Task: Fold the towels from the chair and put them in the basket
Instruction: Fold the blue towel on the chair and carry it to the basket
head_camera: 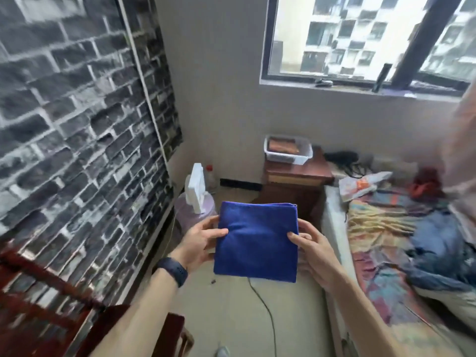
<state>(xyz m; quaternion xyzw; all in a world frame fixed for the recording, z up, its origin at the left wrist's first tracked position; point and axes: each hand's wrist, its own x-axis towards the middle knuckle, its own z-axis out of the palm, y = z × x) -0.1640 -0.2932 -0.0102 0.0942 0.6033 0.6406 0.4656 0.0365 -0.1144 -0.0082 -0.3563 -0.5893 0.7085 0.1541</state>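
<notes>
In midair before my chest, I am holding the towel (256, 238), a soft, fuzzy blue cloth folded into a thick, near-square pad. My left hand (199, 243) is pinching its left edge, thumb on top; my right hand (313, 249) is gripping the right edge the same way. A dark smooth band (173, 270) is wrapping my left wrist. Well beyond the towel, the basket (288, 150), a white rectangular plastic tub, is sitting on a reddish wooden nightstand (296, 177) and holding a folded orange cloth (282, 146). A rumpled patterned bed (391, 235) is lying to the right.

Brick-pattern wall (64, 119), window (360, 37), bed (386, 240)
</notes>
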